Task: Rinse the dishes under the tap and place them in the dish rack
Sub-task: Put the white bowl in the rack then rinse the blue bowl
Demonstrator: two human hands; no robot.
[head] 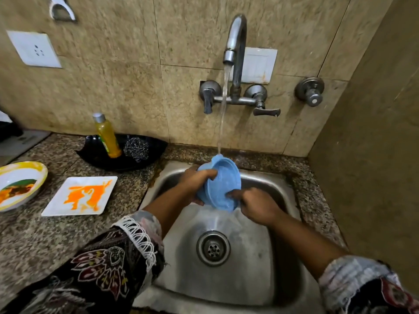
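A light blue bowl (221, 182) is tilted on its side over the steel sink (267, 245), its inside facing me. Water runs from the tap (235, 41) onto the bowl's upper rim. My left hand (195, 181) grips the bowl's left edge, thumb over the rim. My right hand (254, 206) holds the lower right edge, fingertips inside the bowl. On the counter to the left lie a white square plate (68, 201) smeared with orange sauce and a yellow-rimmed bowl (34, 171) with food remains. No dish rack is in view.
A black tray (156, 149) behind the sink's left corner holds a yellow soap bottle (107, 137) and a steel scrubber (136, 149). Tiled walls close in at the back and right. A wall socket (34, 49) sits at upper left. The drain (213, 248) lies below the bowl.
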